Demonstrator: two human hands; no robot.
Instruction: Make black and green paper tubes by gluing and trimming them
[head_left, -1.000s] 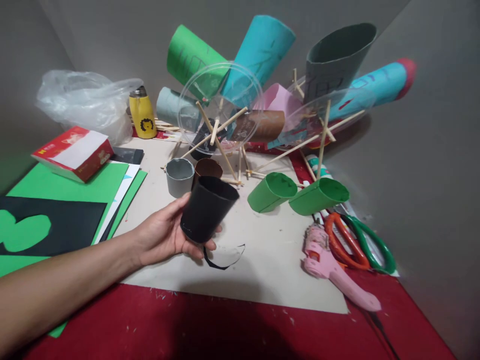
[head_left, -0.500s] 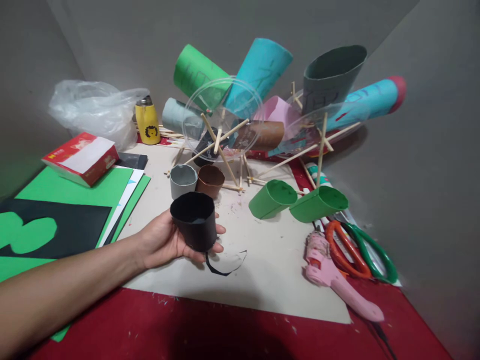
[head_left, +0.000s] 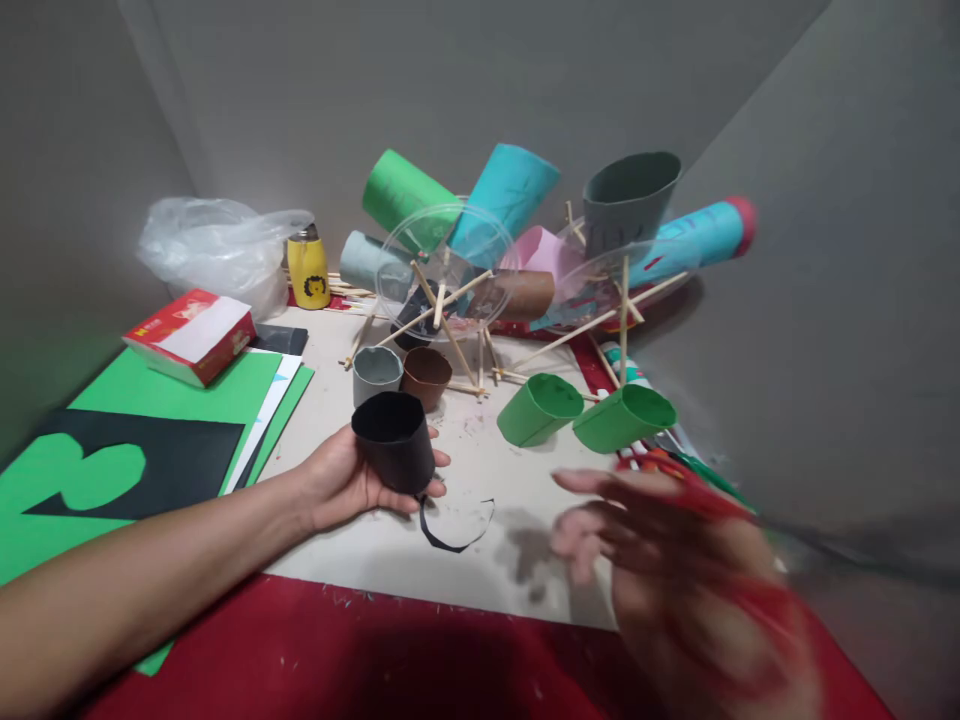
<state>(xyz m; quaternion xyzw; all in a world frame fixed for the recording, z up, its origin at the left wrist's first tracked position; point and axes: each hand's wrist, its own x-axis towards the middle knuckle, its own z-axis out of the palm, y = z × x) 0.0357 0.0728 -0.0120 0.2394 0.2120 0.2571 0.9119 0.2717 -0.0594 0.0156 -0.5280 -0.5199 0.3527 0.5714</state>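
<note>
My left hand [head_left: 341, 480] is wrapped round a black paper cup [head_left: 395, 450], held upright over the pale sheet [head_left: 330, 555]. Just below it curls a thin black paper strip [head_left: 442, 543]. Smeared by motion, my right hand [head_left: 637, 530] is at the lower right, with scissors [head_left: 757, 600] in it; their red handles loop about the fingers and a dark blurred blade points right. Behind the black cup stand a grey paper cup [head_left: 377, 372] and a brown one [head_left: 427, 377]. Two green paper cups [head_left: 540, 410] lean at the right.
Stick-and-clear-disc wheels [head_left: 446, 270] carrying coloured paper tubes stand at the back. Green card [head_left: 180, 375], black card [head_left: 187, 470] and a red box [head_left: 187, 335] lie left. A yellow bottle [head_left: 308, 270] stands by a plastic bag [head_left: 217, 250]. Other handles [head_left: 649, 460] show partly behind my right hand.
My right hand has come into view with the red-handled scissors, covering the pink glue gun's place. The camera view has shifted slightly; my left hand still holds the black cup.
</note>
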